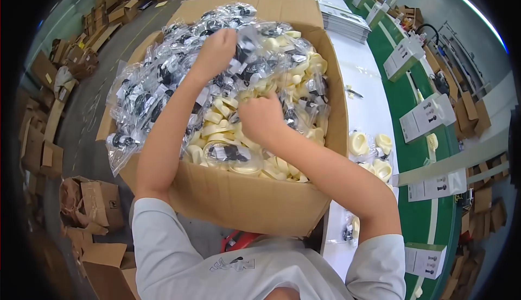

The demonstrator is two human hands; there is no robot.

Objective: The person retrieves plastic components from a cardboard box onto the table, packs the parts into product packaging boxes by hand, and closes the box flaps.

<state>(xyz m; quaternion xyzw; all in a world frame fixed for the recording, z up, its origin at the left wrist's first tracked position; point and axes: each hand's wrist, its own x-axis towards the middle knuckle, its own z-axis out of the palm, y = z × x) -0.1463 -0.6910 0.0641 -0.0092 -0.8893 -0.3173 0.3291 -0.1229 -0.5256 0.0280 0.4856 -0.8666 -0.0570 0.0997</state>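
Note:
A large open cardboard box [255, 202] stands before me, heaped with clear plastic bags [146, 91] of black parts and cream plastic pieces [220, 129]. Over the upper middle of the heap, my left hand [217, 53] is closed on a clear plastic bag [247, 45] with something dark inside. Lower and to the right, my right hand [262, 118] is closed among the cream pieces; its fingertips are turned away, so what they grip is hidden. A bag with a black part [230, 152] lies on cream pieces near the box's front wall.
To the right runs a white table [358, 77] with cream pieces [381, 168] and a paper stack [344, 22]. Beyond it, a green conveyor [393, 131] carries printed white boxes [426, 118]. Cardboard boxes [100, 205] line the floor at left. People sit far back right.

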